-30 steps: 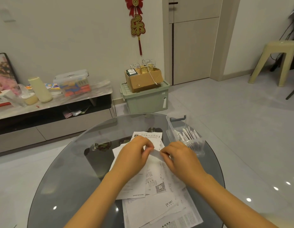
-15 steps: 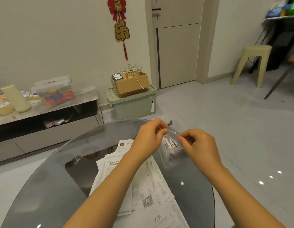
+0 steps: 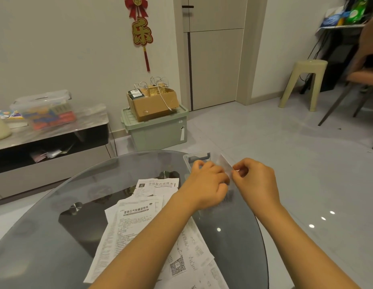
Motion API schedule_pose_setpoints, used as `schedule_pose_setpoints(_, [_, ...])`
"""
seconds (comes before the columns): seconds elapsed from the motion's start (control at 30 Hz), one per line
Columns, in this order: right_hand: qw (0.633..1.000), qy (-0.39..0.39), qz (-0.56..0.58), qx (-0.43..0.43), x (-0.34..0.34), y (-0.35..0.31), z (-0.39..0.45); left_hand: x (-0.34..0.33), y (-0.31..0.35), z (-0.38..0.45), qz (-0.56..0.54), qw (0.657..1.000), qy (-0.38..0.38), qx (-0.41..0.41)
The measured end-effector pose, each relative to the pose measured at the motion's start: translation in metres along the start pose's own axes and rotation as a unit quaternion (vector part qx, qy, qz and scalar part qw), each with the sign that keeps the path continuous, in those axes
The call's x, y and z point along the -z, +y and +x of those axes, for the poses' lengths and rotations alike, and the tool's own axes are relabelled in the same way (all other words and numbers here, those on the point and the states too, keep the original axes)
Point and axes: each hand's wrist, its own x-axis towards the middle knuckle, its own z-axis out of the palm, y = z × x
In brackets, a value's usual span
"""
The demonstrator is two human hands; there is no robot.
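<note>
I have a thin, flat paper slip (image 3: 225,164) pinched from both ends with curled fingers, left hand (image 3: 206,184) and right hand (image 3: 257,180), just above the clear plastic box (image 3: 196,158) at the far edge of the round smoked-glass counter (image 3: 56,236). Creased printed leaflets (image 3: 135,222) lie nearer, partly hidden by my left forearm.

Leaflets (image 3: 137,222) on table (image 3: 56,236) ctr; bin (image 3: 197,157) R of them, at far edge.

Head camera looks forward-down, close over the table (image 3: 56,236).
</note>
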Motion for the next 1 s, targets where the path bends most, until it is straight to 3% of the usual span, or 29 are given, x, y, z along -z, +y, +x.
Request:
schedule_pose_setpoints(0.27, [0.996, -0.016, -0.085, 0.029, -0.01, -0.003, 0.001, -0.006, -0.01, -0.008, -0.007, 0.999, 0.038, 0.012])
schedule_pose_setpoints(0.53, [0.971, -0.086, -0.222, 0.008, -0.012, -0.015, 0.007, -0.003, -0.012, -0.011, -0.082, 0.996, 0.031, 0.032])
schedule_pose_setpoints(0.77, [0.975, -0.121, -0.186, 0.006, -0.008, -0.013, 0.005, -0.001, -0.009, -0.007, -0.05, 0.998, -0.022, 0.024])
schedule_pose_setpoints(1.0, [0.99, -0.102, -0.097, 0.015, 0.0, -0.002, 0.006, 0.003, -0.004, 0.002, 0.014, 0.997, -0.07, 0.014])
